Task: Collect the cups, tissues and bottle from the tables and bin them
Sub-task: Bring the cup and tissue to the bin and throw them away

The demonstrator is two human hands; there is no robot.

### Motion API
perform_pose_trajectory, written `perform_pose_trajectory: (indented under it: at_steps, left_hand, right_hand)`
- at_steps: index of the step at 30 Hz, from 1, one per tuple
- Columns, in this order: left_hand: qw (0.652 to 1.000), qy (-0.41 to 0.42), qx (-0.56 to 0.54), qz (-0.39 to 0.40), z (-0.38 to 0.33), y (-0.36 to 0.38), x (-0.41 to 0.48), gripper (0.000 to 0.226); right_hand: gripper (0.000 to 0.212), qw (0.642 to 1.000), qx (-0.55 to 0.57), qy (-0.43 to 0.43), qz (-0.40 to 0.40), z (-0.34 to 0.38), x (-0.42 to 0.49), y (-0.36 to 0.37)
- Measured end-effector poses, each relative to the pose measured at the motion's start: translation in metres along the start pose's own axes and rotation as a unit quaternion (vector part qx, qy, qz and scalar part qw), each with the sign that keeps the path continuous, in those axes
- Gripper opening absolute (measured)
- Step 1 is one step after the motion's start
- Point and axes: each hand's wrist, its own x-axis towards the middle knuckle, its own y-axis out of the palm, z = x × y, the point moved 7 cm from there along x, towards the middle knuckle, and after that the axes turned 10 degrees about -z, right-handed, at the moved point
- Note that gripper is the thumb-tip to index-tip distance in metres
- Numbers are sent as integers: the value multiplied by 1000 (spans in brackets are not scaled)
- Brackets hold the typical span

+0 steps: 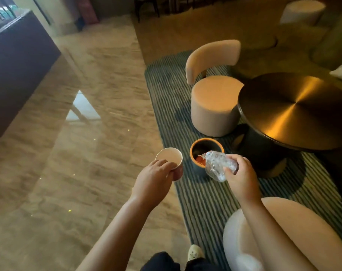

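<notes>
Standing over a small bin (205,145), orange-rimmed, on the striped rug (201,202). Right hand (239,173) wrapped around a crumpled clear plastic bottle (217,165), tilted neck-first toward the bin mouth, directly ahead of the knuckles. Left hand (156,175) pinching a paper cup (171,160) by wall and rim, upright, held beside the bin on its left and over bare polished floor (78,153). Something orange-red already inside the bin, possibly an earlier cup; too dim to confirm. Round metal table (295,110) beyond the right hand, top bare in the part visible.

Risks from here:
- Bin mouth narrow against the bottle's width; crumpled ridges likely to snag the rim, bounce off, roll across the rug.
- Contents already near the top on one side; bottle may perch rather than drop, leaving no room for the cup.
- Cup held outside the bin's footprint; if not empty, dregs spill onto the floor with any tilt during the right-hand release.
- Light bin, easily tipped by a push from the bottle.
</notes>
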Motion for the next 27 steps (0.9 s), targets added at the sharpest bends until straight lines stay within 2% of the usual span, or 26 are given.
perform_pose_trajectory:
  at_steps: [5,10,17,23,27]
  left_hand:
    - [999,20,-15,48,29,53,80,17]
    - [990,59,-46,121,63,117,154,26]
    - [955,93,-75,271,109,205,236,29]
    - [933,87,-72,342,140,285,282,32]
    - [914,44,-68,397,162,356,288,33]
  right_hand:
    - [31,999,-11,38,-12,-8,66,38]
    - [32,993,-38,96,-61,-32,120,68]
    - [32,976,-85,179,-92,-68,184,129]
    - [39,968,-139,198,-69,-112,237,191]
    - [39,957,-168,234,-30,-168,248,228]
